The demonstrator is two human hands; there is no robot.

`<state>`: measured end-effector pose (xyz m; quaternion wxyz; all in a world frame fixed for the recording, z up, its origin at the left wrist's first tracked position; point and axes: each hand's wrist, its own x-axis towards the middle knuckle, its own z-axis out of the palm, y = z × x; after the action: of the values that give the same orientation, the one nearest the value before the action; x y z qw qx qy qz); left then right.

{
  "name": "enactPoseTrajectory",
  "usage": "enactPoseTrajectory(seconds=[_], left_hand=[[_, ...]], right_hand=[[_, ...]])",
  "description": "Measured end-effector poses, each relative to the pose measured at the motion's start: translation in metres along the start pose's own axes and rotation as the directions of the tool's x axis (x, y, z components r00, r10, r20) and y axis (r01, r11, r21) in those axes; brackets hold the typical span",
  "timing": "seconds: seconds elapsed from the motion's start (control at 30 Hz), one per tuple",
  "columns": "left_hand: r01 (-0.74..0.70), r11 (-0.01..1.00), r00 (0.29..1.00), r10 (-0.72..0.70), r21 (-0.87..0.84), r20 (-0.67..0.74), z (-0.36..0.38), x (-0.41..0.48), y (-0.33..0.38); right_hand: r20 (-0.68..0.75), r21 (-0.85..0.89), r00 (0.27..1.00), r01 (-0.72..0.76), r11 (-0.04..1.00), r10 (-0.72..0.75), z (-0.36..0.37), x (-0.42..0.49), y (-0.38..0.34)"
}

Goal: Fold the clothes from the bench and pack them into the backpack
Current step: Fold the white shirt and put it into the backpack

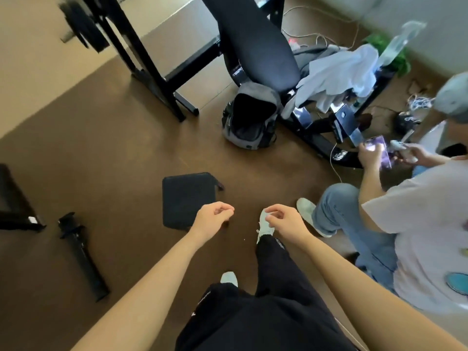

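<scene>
Blurred weight plates (84,27), backpack (249,117) interior indiscernible

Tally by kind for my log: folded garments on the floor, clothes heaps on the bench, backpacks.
Folded dark garment on the floor: 1
Heap of light clothes, unfolded, on the bench: 1
Grey backpack, open, on the floor by the bench: 1
Total: 3

Folded garment (188,200) on floor (114,148); backpack (249,117) beyond it, against the surface (258,46) — clothes heap (336,74) on the surface, right of backpack.
</scene>
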<state>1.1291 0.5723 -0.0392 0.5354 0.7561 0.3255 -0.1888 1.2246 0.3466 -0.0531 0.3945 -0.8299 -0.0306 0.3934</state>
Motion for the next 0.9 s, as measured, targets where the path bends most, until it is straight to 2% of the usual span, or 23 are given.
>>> enactPoseTrajectory(seconds=[0.2, 0.47, 0.7, 0.9], left_hand=[[0.044, 0.997, 0.999, -0.044, -0.056, 0.005, -0.004, 0.112, 0.103], [0.036, 0.998, 0.998, -0.033, -0.043, 0.062, -0.010, 0.249, 0.210], [0.039, 0.999, 0.983, -0.036, -0.017, 0.180, 0.000, 0.398, 0.287], [0.015, 0.999, 0.977, -0.022, 0.036, 0.214, 0.033, 0.508, 0.355]], right_hand=[[0.003, -0.001, 1.000, -0.018, 1.000, 0.018, -0.084, 0.116, -0.034], [-0.091, -0.049, 0.994, -0.070, 0.996, 0.065, -0.186, 0.246, -0.099], [-0.249, -0.080, 0.961, -0.140, 0.987, 0.117, -0.261, 0.362, -0.139], [-0.421, -0.172, 0.905, -0.149, 0.974, 0.064, -0.363, 0.455, -0.151]])
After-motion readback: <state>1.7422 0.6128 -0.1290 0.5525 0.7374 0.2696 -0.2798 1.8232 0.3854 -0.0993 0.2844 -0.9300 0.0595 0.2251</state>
